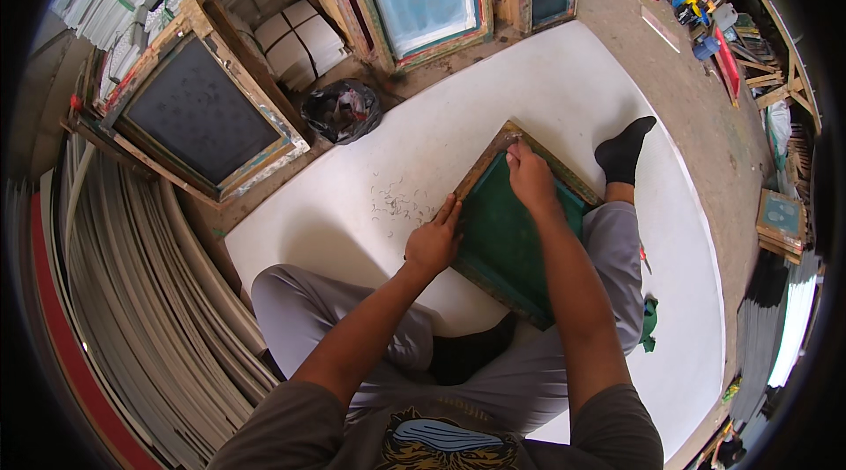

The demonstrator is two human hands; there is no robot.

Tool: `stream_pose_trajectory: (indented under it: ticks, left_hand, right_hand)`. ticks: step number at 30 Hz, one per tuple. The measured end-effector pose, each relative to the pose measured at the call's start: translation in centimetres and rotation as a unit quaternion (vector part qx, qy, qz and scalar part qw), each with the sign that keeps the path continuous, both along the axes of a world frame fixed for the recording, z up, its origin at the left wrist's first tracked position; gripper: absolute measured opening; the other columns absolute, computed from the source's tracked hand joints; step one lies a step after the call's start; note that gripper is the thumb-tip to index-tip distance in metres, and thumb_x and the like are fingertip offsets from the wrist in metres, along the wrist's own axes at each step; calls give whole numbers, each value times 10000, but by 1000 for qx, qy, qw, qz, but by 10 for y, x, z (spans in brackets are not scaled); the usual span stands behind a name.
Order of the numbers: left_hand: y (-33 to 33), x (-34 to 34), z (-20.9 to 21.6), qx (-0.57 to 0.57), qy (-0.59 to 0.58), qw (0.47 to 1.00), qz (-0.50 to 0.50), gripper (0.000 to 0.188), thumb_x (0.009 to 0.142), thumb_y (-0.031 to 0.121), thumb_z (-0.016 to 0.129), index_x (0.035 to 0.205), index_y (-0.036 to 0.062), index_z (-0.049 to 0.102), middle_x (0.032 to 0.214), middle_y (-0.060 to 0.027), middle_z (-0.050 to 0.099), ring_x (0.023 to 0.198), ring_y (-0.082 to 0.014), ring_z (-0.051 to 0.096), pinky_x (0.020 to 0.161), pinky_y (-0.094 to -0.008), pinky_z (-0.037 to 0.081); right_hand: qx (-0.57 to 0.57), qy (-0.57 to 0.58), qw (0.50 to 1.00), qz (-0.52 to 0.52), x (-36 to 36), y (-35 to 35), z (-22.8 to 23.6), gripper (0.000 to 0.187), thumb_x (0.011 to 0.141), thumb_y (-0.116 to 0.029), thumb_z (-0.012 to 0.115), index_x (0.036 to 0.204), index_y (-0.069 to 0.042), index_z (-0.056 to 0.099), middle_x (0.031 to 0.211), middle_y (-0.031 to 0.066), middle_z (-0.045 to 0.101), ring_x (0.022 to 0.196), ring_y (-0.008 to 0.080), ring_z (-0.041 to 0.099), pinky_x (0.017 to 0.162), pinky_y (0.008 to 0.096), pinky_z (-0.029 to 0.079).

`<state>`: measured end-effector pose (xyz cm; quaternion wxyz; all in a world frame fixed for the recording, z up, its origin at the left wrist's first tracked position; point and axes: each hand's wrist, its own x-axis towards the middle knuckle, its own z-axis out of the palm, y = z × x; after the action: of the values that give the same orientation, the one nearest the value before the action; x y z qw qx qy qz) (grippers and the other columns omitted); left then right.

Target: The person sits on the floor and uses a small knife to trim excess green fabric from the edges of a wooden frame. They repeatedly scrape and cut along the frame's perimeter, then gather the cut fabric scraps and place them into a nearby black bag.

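Observation:
A wooden screen-printing frame (pixel 493 157) with dark green mesh lies tilted across my lap, between my legs. My left hand (pixel 432 239) wraps round its left side rail, fingers along the wood. My right hand (pixel 530 177) is closed at the inner far corner, knuckles up and fingertips down against the rail. Whatever it pinches, if anything, is hidden beneath the fingers. Small dark shavings (pixel 394 203) are scattered on the white sheet (pixel 344 197) left of the frame.
A black plastic bag (pixel 342 111) of scraps stands at the sheet's far edge. Other screen frames (pixel 207 109) lean beyond it. Stacked boards (pixel 159 276) rise on the left. A green cloth (pixel 649 325) and a small red-handled tool (pixel 644 256) lie right of my leg.

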<state>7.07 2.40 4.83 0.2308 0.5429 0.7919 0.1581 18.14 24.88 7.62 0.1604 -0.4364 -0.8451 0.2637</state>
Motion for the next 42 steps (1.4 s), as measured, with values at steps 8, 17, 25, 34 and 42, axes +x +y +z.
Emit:
stream_pose_trajectory:
  ticks: [8,17,25,34,42]
  left_hand:
    - [-1,0,0,-15,7,1000,-1,733,934,274,696,1586,136,389,1683,-28,342,908,-355,754,749,-461,620]
    - [-2,0,-3,1,8,1000,0,727,932,264,698,1580,135,395,1678,-33,351,884,-355,754,738,-462,617]
    - [-4,0,-8,18,7,1000,3,715,933,259,697,1575,142,403,1678,-29,351,892,-360,747,740,-459,614]
    - [-1,-1,-6,-1,-1,1000,3,714,940,269,686,1581,140,399,1682,-29,343,915,-360,748,753,-465,616]
    - [-2,-1,-7,15,11,1000,-9,708,947,280,667,1585,124,400,1691,-37,329,930,-352,755,747,-467,624]
  right_hand:
    - [12,-32,998,43,-13,15,19,313,1017,-192,591,1275,-15,603,1162,134,755,1093,385,688,914,510,551]
    - [3,-69,997,41,-15,4,13,338,1014,-193,601,1311,-31,604,1152,126,759,1067,376,700,901,500,563]
    - [17,-70,997,18,-16,2,13,310,1013,-213,607,1275,-47,604,1100,176,746,1011,421,700,855,536,564]
    - [33,-104,994,-4,-18,-15,10,373,1019,-240,600,1361,-92,579,1052,180,738,1001,413,714,841,547,572]
    - [32,-145,989,-10,-16,-22,6,454,1033,-248,573,1433,-42,518,1086,196,734,979,419,719,846,547,579]
